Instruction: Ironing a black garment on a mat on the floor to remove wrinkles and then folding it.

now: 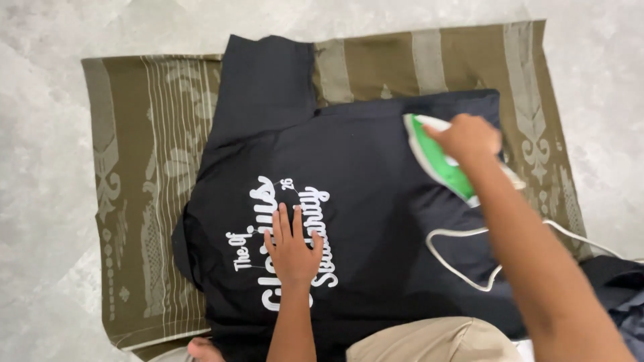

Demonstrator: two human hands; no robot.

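Observation:
A black T-shirt [376,167] with white lettering lies spread flat on an olive patterned cloth [144,167] on the floor. My left hand [292,248] rests flat on the shirt's printed area, fingers spread. My right hand [467,137] grips the handle of a green and white iron [439,164], which sits on the shirt's upper right part. The iron's white cord [463,268] loops across the shirt's lower right.
Pale mottled floor [47,87] surrounds the cloth. My knee in beige trousers [429,342] is at the bottom edge, with a bare foot [201,348] beside it. More dark clothing [620,288] lies at the far right.

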